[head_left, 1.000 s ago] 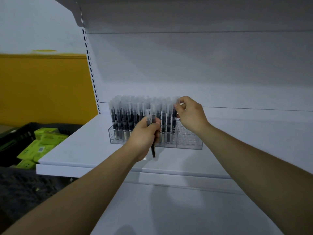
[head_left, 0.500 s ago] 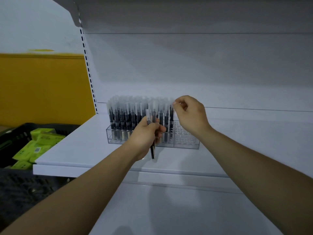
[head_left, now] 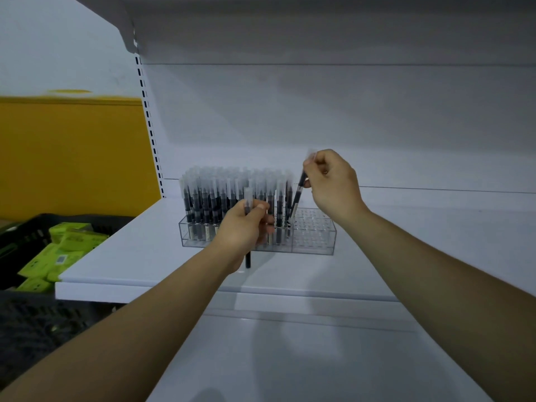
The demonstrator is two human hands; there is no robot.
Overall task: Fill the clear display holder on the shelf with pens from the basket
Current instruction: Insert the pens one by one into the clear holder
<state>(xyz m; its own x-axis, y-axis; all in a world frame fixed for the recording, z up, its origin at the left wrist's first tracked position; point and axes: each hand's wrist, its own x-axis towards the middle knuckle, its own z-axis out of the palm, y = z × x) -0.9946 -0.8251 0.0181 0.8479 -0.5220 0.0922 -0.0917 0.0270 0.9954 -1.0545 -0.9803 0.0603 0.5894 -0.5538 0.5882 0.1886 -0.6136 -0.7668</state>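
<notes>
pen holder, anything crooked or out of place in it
Only one pen leans: the one the right hand pinches slants into the holder beside the upright rows, not yet seated. The left hand grips a spare pen in front. Nothing spilled.

Left hand [head_left: 243, 227] covers the mid-barrel of its black pen [head_left: 248, 260] and the front-centre wall of the clear holder [head_left: 314, 243]. Right hand [head_left: 333, 184] hides part of the tilted pen [head_left: 298, 195]. Its lower tip is lost among the standing pens [head_left: 208, 198]; seating indeterminate. Basket [head_left: 29, 230] is cut off at the left edge and partly hidden behind the front left corner of the shelf [head_left: 130, 256]. Print on the green boxes [head_left: 55, 261] is illegible.
</notes>
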